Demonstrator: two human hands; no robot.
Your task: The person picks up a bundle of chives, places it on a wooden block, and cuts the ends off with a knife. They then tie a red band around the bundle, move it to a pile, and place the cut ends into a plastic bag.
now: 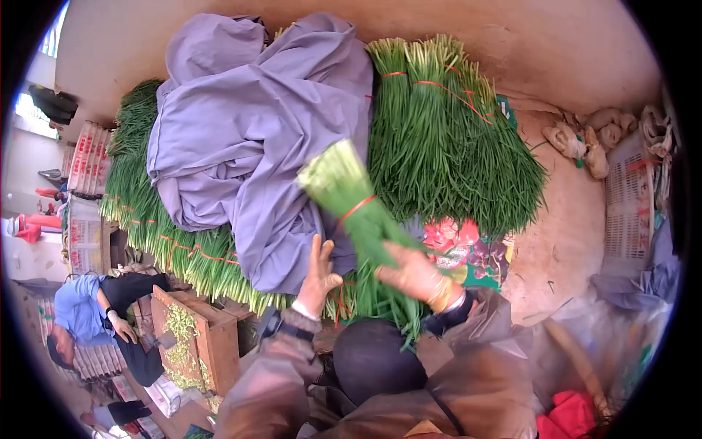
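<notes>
A bundle of long green stalks point(365, 219) with pale ends and a red tie hangs tilted in front of me, its pale ends up and to the left. My right hand point(417, 275), in a thin glove, is wrapped round its leafy part. Left of the bundle, my left hand point(318, 278) is held up with its fingers apart and nothing in it. Behind the hands a purple cloth point(256, 139) lies crumpled over more bundles. Tied green bundles point(446, 132) lie to the right of the cloth, pale ends at the back.
More tied bundles point(183, 252) stick out along the cloth's left side. A wooden box point(216, 336) with pale trimmings stands at lower left, beside a seated person in a blue shirt point(80, 307). At right are a white crate point(627, 205) and plastic bags point(578, 146).
</notes>
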